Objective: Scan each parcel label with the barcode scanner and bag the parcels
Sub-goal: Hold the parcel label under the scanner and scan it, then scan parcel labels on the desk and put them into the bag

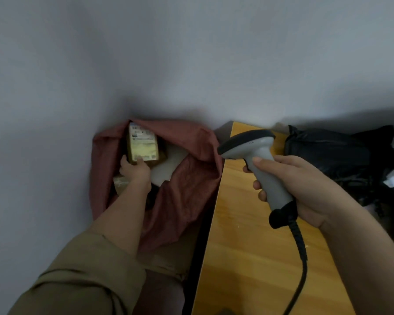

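Looking down from the head cam, the left hand (135,171) is reaching into the open mouth of a reddish-brown bag (187,178) that sits on the floor against the grey wall (191,53), just left of the wooden table (248,258). Its fingers and thumb are pinched on the lower edge of a small brown parcel (143,144), which is inside the bag with its white label (142,142) facing up toward the camera; the print is too blurry to read. A couple of other packages sit lower in the bag, one pale white one (168,165) right next to the hand and a brown one (121,184) under the wrist. The olive sleeve (82,276) is pushed up the forearm. Over on the right, the right hand (305,189) is wrapped tight around the grip of the grey barcode scanner (259,160), fingers curled round the handle, thumb on top, scanner head pointing left toward the bag. It's held above the table, black cable (300,258) trailing down toward the bottom edge. More dark wrapped packages (339,155) are piled at the far right of the table.
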{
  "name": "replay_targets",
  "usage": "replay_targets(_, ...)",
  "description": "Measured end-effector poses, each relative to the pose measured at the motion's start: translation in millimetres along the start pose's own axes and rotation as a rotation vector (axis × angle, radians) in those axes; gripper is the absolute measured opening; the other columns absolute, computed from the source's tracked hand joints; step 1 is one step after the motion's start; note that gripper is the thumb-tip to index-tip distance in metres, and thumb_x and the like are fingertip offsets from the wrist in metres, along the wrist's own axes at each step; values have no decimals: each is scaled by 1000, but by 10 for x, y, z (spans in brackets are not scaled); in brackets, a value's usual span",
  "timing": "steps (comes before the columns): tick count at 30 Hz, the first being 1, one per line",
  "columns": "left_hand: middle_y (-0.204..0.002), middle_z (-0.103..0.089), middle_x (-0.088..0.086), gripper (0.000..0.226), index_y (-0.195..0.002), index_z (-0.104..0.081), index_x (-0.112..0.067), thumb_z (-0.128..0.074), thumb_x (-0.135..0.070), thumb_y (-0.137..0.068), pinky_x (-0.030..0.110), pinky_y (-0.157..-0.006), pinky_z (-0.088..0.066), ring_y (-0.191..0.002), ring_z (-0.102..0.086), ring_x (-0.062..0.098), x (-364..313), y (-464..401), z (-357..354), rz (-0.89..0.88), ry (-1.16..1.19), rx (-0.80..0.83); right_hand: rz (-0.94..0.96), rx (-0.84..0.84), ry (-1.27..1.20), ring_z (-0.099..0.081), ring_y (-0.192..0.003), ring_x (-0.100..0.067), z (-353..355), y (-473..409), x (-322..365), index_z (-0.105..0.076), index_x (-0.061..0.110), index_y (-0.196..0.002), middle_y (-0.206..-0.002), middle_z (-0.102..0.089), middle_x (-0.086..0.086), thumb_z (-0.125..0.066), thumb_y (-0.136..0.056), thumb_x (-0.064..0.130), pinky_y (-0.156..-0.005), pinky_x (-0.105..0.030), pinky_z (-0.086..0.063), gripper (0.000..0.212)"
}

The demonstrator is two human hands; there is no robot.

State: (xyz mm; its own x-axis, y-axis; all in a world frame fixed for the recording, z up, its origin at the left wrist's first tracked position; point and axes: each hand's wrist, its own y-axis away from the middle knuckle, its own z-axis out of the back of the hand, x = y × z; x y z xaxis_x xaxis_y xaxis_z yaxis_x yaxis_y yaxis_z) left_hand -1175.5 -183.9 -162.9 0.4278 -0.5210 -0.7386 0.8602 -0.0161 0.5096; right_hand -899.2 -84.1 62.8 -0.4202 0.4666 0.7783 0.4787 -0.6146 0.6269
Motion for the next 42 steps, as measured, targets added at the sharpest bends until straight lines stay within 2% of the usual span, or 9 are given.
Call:
replay_targets(5, -114, -64, 13, 22, -104, -58, -10, -52, -11, -83, 37, -93, -50, -98, -60, 31, 67, 23, 63, 140, 1, 47, -22, 8, -9, -61, -64, -13, -29, 3, -20, -68, 7, -108, -98, -66, -15, -65, -93, 29, -55, -25, -53, 27)
replay_targets(9, -112, -66, 13, 36, -111, -63, -7, -49, -14, -78, 42, -97, -50, -103, -62, 32, 74, 118, 142, 143, -20, 71, -9, 0, -18, -61, -63, -12, -3, 67, -5, -68, 6, -109, -101, -66, -16, -66, -93, 28, -54, -25, -53, 27)
replay_targets(13, -118, -62, 17, 22, -104, -60, -1, -51, -5, -85, 33, -82, -54, -103, -63, 30, -53, 331, 173, 178, 23, 115, 11, -7, -26, -60, -63, -13, 52, 213, 43, -67, 6, -108, -98, -66, -17, -65, -93, 27, -54, -26, -53, 27)
replay_targets(17, -107, -57, 11, 16, -112, -55, -7, -50, -4, -97, 26, -68, -55, -76, -59, 17, -287, 781, 140, 212, 217, 277, 49, 2, -26, -59, -65, -15, 164, 473, 72, -68, 5, -107, -96, -65, -16, -65, -94, 27, -56, -27, -52, 26)
replay_targets(22, -82, -57, 8, 14, -112, -56, -5, -51, -6, -98, 25, -61, -50, -64, -54, 16, -606, 1492, 93, 117, 195, 414, 123, 15, -80, -58, -57, -11, 437, 894, 77, -66, -1, -110, -81, -62, -11, -64, -94, 26, -51, -23, -51, 31)
replay_targets(30, -90, -56, 14, 17, -114, -53, -4, -47, -4, -98, 27, -55, -49, -63, -54, 20, -553, 3086, -338, -165, 29, 517, 208, -74, -175, -56, -51, -11, 1596, 1956, -372, -65, -2, -110, -69, -62, -7, -63, -96, 25, -47, -22, -48, 31)
replay_targets(33, -98, -54, 7, 40, -133, -45, -6, -55, -13, -95, 31, -65, -48, -78, -57, 21, -378, 3735, -597, -473, -268, 515, 219, -176, -199, -55, -53, -14, 2153, 2327, -580, -65, -1, -109, -66, -61, -8, -63, -96, 27, -51, -26, -50, 31)
replay_targets(38, -147, -27, 13, 81, -147, -26, -20, -70, -23, -80, 40, -107, -31, -134, -31, 32, -14, 4651, -969, -1532, -766, 343, 268, -348, -266, -58, -59, -13, 2868, 2732, -874, -66, 0, -107, -91, -66, -12, -64, -95, 23, -53, -26, -52, 26)
replay_targets(42, -163, -5, -2, 98, -154, -5, -37, -59, 3, -82, 50, -119, -5, -149, -2, 29, 102, 5081, -1251, -1905, -1040, 325, 263, -400, -332, -58, -58, -13, 3205, 2911, -1114, -66, 0, -107, -90, -67, -11, -67, -93, 24, -51, -26, -51, 28)
